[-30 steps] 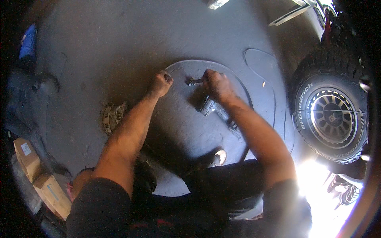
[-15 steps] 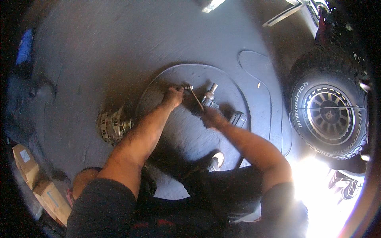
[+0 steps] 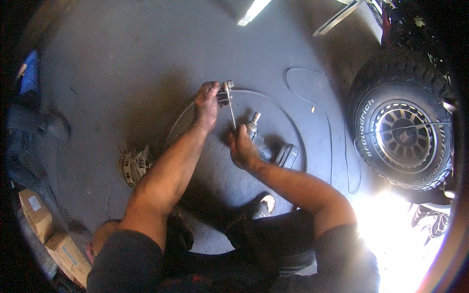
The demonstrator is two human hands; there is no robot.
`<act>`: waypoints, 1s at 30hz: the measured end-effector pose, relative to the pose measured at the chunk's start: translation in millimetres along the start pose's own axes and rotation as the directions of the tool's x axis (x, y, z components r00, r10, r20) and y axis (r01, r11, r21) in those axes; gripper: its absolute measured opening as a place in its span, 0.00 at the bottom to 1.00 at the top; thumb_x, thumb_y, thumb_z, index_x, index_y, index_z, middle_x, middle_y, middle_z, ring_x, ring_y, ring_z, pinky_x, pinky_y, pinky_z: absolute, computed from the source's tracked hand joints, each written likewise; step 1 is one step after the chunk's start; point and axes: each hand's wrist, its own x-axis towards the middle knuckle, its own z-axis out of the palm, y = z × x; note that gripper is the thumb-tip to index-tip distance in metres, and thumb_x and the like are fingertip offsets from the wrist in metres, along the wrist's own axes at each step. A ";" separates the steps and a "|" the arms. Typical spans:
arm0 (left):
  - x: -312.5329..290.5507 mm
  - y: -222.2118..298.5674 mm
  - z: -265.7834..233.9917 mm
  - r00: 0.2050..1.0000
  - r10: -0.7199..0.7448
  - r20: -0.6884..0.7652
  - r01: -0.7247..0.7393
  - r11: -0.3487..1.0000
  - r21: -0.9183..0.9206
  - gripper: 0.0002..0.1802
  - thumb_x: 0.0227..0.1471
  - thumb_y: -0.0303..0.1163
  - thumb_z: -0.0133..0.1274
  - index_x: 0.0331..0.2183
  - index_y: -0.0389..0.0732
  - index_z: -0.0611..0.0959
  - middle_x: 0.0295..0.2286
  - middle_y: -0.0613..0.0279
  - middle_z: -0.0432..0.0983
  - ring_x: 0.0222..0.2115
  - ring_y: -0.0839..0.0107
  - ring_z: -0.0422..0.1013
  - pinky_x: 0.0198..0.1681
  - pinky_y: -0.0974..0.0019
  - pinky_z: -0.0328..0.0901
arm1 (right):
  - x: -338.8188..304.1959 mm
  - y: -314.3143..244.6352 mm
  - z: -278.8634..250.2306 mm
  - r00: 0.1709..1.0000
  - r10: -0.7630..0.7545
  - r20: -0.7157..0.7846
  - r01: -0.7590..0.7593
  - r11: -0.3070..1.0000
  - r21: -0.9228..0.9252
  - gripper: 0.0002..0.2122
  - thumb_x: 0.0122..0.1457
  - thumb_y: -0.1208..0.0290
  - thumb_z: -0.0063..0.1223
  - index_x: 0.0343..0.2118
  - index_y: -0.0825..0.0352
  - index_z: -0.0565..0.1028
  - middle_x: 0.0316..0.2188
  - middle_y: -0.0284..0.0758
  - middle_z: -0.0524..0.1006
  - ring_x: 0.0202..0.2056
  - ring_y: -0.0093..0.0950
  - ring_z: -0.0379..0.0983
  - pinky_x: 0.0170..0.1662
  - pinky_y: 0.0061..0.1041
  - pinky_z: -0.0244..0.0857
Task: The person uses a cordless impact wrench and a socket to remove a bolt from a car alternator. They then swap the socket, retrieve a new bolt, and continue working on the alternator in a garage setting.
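Note:
My left hand [image 3: 207, 103] is closed around a small dark metal part [image 3: 223, 97], mostly hidden by its fingers and too small to name. The head of a long, thin metal wrench [image 3: 231, 105] meets that part. My right hand [image 3: 243, 149] grips the wrench's lower end, nearer to me. Just right of it, a cordless impact wrench [image 3: 254, 128] lies on the floor, its battery end pointing right. An alternator [image 3: 135, 166] rests on the floor left of my left forearm, which partly covers it.
A thin cable [image 3: 328, 128] loops across the grey floor [image 3: 146, 58]. At the right stands a vehicle's large wheel [image 3: 403, 136], with bright glare below it. Cardboard boxes [image 3: 68, 254] sit at the lower left. One shoe [image 3: 266, 204] shows below my hands.
Both hands have shifted, the left one farther away and the right one slightly left. The wrench has swung to a steeper angle, still held. The whole view has tilted slightly.

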 end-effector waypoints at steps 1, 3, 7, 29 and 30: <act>-2.5 5.9 5.5 1.000 0.000 0.011 0.001 0.998 -0.067 0.13 0.60 0.37 0.46 0.36 0.36 0.76 0.29 0.61 0.76 0.27 0.72 0.74 0.31 0.66 0.71 | 0.8 -1.1 0.5 1.000 -0.021 0.000 0.021 0.999 0.048 0.12 0.64 0.69 0.41 0.41 0.71 0.56 0.33 0.58 0.67 0.37 0.60 0.67 0.38 0.50 0.61; -6.9 15.1 12.6 0.999 0.011 0.051 -0.007 0.996 -0.087 0.12 0.60 0.35 0.47 0.37 0.35 0.77 0.30 0.61 0.77 0.29 0.72 0.74 0.33 0.67 0.71 | 1.7 -1.4 1.2 0.992 -0.111 -0.064 0.109 0.994 -0.025 0.12 0.63 0.67 0.42 0.40 0.70 0.57 0.36 0.59 0.68 0.38 0.60 0.67 0.39 0.52 0.61; -10.3 25.7 15.3 0.982 0.126 0.139 -0.155 0.964 0.217 0.12 0.60 0.33 0.49 0.39 0.34 0.80 0.33 0.60 0.78 0.32 0.74 0.74 0.37 0.69 0.70 | 3.1 0.5 -5.4 0.990 -0.135 -0.048 0.135 0.991 0.006 0.13 0.63 0.68 0.44 0.40 0.71 0.58 0.33 0.56 0.66 0.38 0.58 0.65 0.40 0.50 0.60; -41.7 -19.2 -1.3 0.984 -0.091 0.152 0.044 0.956 0.289 0.17 0.56 0.44 0.52 0.40 0.42 0.78 0.33 0.66 0.75 0.35 0.75 0.69 0.41 0.66 0.64 | 12.6 -2.5 -13.1 0.982 -0.104 0.156 0.097 0.994 0.050 0.10 0.62 0.66 0.45 0.38 0.69 0.69 0.33 0.51 0.75 0.39 0.51 0.72 0.42 0.43 0.66; -40.2 -22.0 -3.1 0.983 -0.126 0.132 0.085 0.957 0.278 0.16 0.56 0.44 0.52 0.39 0.42 0.78 0.33 0.66 0.75 0.34 0.75 0.70 0.41 0.66 0.64 | 14.5 -0.3 -12.0 0.977 -0.135 0.165 0.126 0.990 0.063 0.11 0.62 0.66 0.45 0.39 0.69 0.69 0.33 0.51 0.75 0.39 0.52 0.72 0.43 0.43 0.66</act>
